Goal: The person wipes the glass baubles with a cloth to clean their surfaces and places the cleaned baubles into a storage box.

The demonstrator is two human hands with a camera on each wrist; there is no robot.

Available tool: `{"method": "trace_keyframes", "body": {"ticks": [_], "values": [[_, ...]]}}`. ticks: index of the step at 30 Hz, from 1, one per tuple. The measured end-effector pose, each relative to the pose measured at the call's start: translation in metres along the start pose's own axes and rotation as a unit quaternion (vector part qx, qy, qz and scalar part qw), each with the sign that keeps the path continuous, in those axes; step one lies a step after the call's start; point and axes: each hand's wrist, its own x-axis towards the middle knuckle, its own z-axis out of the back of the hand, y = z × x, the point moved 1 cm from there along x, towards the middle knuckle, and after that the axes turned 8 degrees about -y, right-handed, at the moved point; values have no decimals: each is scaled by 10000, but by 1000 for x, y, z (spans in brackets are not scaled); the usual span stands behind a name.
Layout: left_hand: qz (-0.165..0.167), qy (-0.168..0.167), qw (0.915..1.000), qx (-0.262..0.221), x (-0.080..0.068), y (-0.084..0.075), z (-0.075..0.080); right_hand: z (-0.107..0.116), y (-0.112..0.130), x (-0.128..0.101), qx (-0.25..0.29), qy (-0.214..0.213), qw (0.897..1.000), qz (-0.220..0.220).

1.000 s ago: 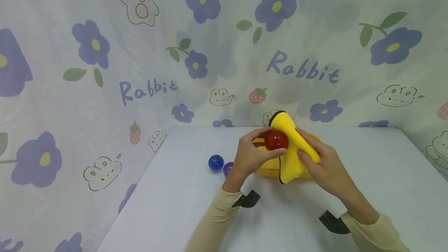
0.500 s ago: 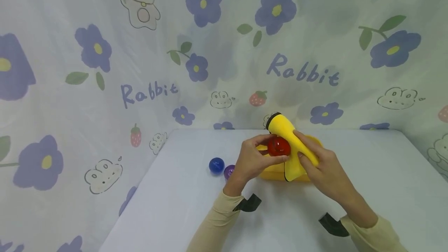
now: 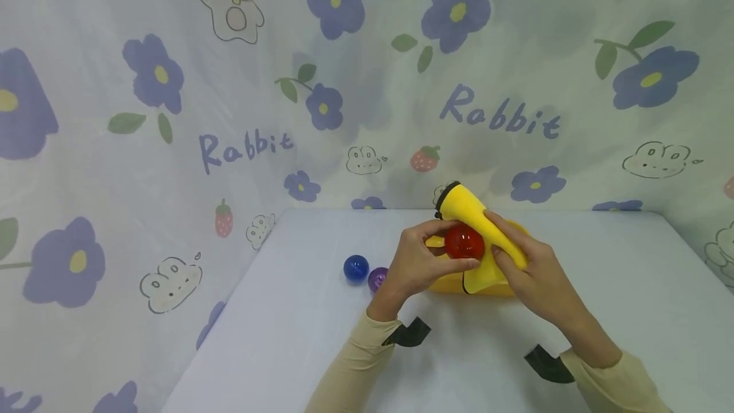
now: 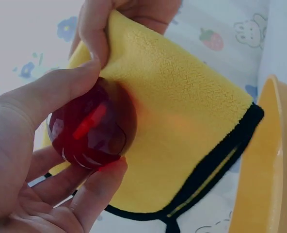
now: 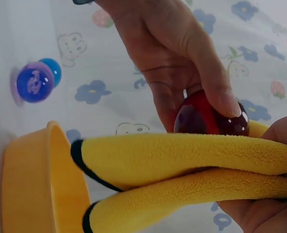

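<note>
A shiny, see-through red ball (image 3: 463, 242) is held in my left hand (image 3: 417, 264), between the thumb and the curled fingers. Against the ball's right side lies a folded yellow cloth (image 3: 471, 208) with black edging. My right hand (image 3: 536, 273) grips that cloth, its thumb in front and fingers behind. In the left wrist view the cloth (image 4: 182, 116) spreads behind the ball (image 4: 92, 124) and touches it. Both hands are raised above a yellow basin (image 3: 447, 284), which the cloth and hands partly cover. The basin's inside is mostly hidden in the head view.
A blue ball (image 3: 356, 269) and a purple ball (image 3: 377, 279) rest on the white table (image 3: 275, 336) left of the basin. My left forearm partly covers the purple one. Behind the table hangs a curtain (image 3: 378, 113) with flowers and rabbits.
The red ball has moved slightly right and down in my left hand, and the cloth shifts and folds against it. My right hand keeps its grip. The blue and purple balls stay put.
</note>
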Motion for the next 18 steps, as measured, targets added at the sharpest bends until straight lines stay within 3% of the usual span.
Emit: {"method": "trace_keyframes", "body": {"ticks": [11,18], "values": [[-442,-182,9987,-148,0,-3,2,-4,-3,0,574,185,9967,-538],[-382,-529,9977,-163,1,-4,2,-7,-1,-1,696,374,9931,-868]]}}
